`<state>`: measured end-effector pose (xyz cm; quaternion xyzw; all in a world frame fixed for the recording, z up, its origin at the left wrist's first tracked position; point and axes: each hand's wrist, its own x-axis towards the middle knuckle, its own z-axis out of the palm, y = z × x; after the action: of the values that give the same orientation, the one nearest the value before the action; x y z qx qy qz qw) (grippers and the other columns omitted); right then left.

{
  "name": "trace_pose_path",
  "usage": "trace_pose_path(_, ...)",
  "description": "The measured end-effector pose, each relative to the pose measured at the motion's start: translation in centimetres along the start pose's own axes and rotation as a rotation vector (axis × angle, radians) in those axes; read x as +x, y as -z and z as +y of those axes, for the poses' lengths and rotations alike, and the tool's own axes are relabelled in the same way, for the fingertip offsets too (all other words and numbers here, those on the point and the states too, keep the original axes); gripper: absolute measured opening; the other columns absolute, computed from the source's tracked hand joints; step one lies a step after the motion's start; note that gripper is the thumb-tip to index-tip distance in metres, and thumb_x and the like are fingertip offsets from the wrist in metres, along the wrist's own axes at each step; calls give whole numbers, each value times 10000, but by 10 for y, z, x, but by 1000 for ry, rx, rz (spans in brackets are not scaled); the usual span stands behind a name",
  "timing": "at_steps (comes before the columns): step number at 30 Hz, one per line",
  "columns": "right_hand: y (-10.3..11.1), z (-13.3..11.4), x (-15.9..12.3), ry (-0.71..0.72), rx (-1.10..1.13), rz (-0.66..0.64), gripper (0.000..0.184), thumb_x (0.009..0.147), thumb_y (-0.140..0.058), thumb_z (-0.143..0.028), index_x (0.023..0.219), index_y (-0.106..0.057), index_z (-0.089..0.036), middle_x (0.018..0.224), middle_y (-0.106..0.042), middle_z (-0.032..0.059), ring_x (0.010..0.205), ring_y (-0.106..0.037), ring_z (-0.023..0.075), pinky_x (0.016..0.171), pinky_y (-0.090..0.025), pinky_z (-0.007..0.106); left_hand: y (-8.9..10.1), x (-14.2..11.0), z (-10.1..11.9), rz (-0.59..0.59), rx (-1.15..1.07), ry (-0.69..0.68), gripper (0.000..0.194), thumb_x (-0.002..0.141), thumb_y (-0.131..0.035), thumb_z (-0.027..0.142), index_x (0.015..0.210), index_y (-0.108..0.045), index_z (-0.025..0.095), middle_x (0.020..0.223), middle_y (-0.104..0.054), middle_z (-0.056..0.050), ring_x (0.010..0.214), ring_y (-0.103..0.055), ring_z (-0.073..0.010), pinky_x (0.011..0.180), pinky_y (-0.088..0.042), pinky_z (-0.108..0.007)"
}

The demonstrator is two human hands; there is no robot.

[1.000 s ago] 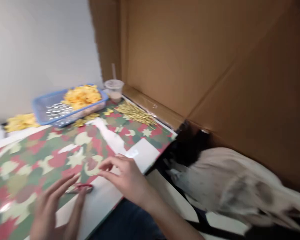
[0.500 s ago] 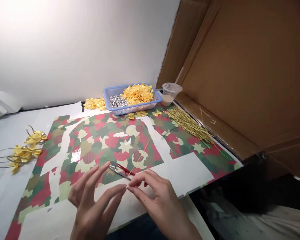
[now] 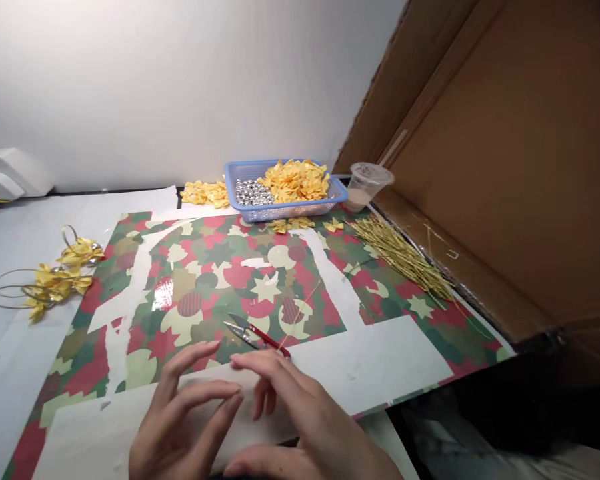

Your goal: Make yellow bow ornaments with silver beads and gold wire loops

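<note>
My left hand hovers at the bottom of the view over a white sheet, its fingers curled and apart, holding nothing I can see. My right hand is beside it, its fingertips just below the red-handled thread snips. These small snips lie on camouflage-patterned paper, and their handle end reaches the right hand's fingers. A thin straw-coloured stick lies across the paper, its lower end close to that hand. Whether it touches the hand is hard to tell.
A blue plastic basket holds silver beads and yellow ribbon pieces. Behind the paper are loose yellow pieces, a plastic cup and a bundle of straw sticks. Gold ribbon bows with wire loops lie left. A cardboard panel stands right.
The view has swung left and steadied since the blurred first frame. My hands have drawn lower in the view, and my right fingers now lie nearer the snips' red handle.
</note>
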<state>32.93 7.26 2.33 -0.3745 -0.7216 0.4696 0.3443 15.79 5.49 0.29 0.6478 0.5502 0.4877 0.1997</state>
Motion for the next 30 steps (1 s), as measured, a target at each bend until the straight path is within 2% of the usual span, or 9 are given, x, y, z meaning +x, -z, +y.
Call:
trace_pose_path(2,-7,1,3,-24,69,-86,406,865,-653,-327,1224,-572,-156,844,-651,27,661,-578,123,644,-512,197,-1,-4,0,33,-229,280,70,779,-717,277,712,-699,271,991,-670,4,948,-637,-157,739,-506,-175)
trace_pose_path(3,-10,1,4,-23,87,-86,306,884,-623,-278,1165,-608,-157,783,-638,11,647,-574,120,634,-500,191,-1,-5,0,70,-347,391,113,757,-738,329,680,-701,255,890,-667,-2,861,-644,-152,681,-511,-166)
trace_pose_path(5,-16,1,5,-13,94,-26,154,905,-572,-218,1016,-662,-158,728,-620,2,631,-566,115,625,-483,185,0,-6,0,118,-523,588,191,706,-779,389,648,-700,224,770,-631,-5,756,-622,-136,634,-510,-152)
trace_pose_path(8,-20,1,5,-10,93,63,162,924,-529,-221,857,-666,-167,696,-620,0,608,-558,108,603,-470,177,2,-6,1,163,-670,765,247,658,-812,418,658,-693,201,698,-595,2,671,-570,-112,611,-503,-139)
trace_pose_path(14,-24,3,2,-74,90,163,171,918,-535,-257,866,-689,-205,692,-673,-4,599,-600,116,574,-486,178,2,-6,7,158,-720,803,257,663,-810,408,640,-682,187,646,-589,1,645,-564,-113,607,-492,-140)
trace_pose_path(19,-26,0,1,-101,78,270,134,880,-580,-258,830,-700,-226,555,-578,-47,487,-524,91,498,-456,159,3,-11,6,132,-694,749,217,699,-788,400,655,-692,210,650,-623,2,669,-603,-119,643,-504,-137)
trace_pose_path(24,-26,-1,0,-125,76,290,99,849,-609,-261,847,-701,-224,516,-513,-56,454,-472,97,449,-419,182,5,-13,8,129,-657,714,163,724,-773,379,695,-708,233,681,-653,5,683,-626,-121,654,-510,-136)
trace_pose_path(30,-25,1,-1,-98,46,313,48,832,-634,-235,841,-681,-239,502,-501,-71,434,-429,85,409,-362,175,5,-10,14,160,-646,707,185,720,-772,406,685,-707,236,675,-654,7,671,-619,-117,650,-509,-136)
